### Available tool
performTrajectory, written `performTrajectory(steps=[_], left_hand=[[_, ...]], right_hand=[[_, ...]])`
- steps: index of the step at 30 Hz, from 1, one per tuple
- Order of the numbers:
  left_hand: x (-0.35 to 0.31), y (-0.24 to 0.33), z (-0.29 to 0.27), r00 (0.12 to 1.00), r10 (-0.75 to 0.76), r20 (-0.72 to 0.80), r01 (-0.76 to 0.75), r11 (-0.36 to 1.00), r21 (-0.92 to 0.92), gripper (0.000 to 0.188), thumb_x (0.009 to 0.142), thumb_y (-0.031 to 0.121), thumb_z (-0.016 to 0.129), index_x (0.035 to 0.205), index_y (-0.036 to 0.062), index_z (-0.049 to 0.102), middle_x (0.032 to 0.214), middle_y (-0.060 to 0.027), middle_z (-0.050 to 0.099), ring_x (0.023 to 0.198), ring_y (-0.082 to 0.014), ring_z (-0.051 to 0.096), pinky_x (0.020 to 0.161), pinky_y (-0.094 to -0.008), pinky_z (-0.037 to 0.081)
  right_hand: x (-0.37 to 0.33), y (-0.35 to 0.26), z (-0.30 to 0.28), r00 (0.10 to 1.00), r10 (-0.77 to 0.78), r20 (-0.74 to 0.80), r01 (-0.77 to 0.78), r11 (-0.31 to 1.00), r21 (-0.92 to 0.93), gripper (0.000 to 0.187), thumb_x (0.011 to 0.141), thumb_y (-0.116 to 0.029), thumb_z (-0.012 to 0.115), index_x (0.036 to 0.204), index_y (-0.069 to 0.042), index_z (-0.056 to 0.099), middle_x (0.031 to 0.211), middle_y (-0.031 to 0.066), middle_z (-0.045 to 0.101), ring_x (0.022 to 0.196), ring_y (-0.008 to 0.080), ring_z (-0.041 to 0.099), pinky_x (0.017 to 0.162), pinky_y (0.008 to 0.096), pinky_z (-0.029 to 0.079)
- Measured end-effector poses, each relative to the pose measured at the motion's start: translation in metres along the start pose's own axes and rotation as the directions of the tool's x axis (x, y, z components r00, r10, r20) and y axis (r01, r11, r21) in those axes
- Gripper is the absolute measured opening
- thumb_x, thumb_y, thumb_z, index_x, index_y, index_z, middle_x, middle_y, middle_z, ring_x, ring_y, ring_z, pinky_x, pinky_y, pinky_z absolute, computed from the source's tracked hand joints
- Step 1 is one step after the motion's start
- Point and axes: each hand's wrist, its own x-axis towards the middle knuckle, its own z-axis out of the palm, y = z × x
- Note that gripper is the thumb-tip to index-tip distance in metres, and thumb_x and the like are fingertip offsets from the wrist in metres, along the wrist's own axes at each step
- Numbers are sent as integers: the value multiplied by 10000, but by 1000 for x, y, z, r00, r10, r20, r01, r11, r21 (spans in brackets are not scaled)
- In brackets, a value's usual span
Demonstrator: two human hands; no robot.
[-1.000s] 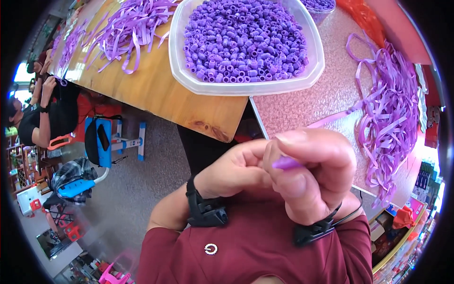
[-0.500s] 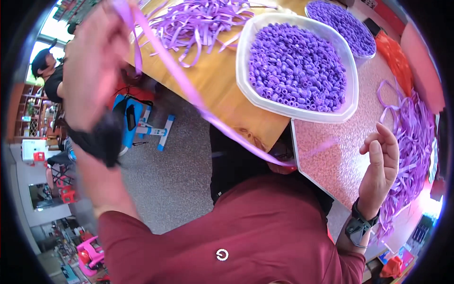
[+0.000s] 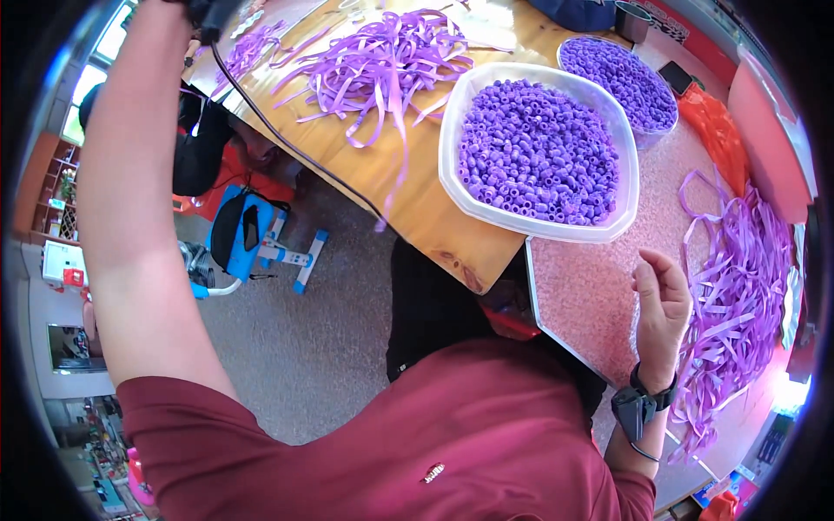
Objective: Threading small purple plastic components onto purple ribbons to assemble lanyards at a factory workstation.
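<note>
My left forearm [image 3: 130,200] is raised toward the upper left, and its hand is out of the picture past a black wrist strap [image 3: 207,12]. A thin black cord [image 3: 295,152] runs down from that strap across the wooden table [image 3: 434,226]. My right hand [image 3: 662,300] hovers open over the pink speckled tabletop [image 3: 591,295], fingers loosely curled and holding nothing. It is next to a heap of purple ribbon strips [image 3: 738,295]. A white tub [image 3: 452,182] full of purple beads [image 3: 539,148] stands just beyond it.
A second tub of purple beads [image 3: 621,78] stands farther back. Another pile of purple ribbons [image 3: 382,61] lies on the wooden table, one strip hanging over its edge. An orange bag [image 3: 714,126] lies at the right. A blue wheeled item [image 3: 248,234] stands on the grey floor.
Both hands were together at my chest pinching a purple strip. My left arm then swung up to the far left with the strip. Now my right hand is empty and no strip spans between the hands.
</note>
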Motion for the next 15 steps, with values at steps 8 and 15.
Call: performTrajectory(steps=[8, 15], left_hand=[[-100, -12, 50, 728, -346, 592, 262, 938, 226, 172, 791, 166, 540, 922, 68, 594, 716, 4, 564, 480, -49, 409, 387, -193, 285], [-157, 5, 65, 548, -327, 770, 175, 945, 277, 407, 877, 320, 477, 1212, 93, 446, 755, 61, 486, 589, -12, 363, 515, -175, 285]], right_hand=[[0, -8, 9, 982, -161, 104, 184, 939, -292, 104, 809, -37, 579, 894, 17, 603, 770, 86, 580, 673, 144, 531, 611, 246, 411], [5, -3, 20, 964, -124, 235, 214, 887, -410, 101, 793, -32, 578, 882, 9, 600, 771, 92, 581, 699, 181, 545, 633, 271, 418]])
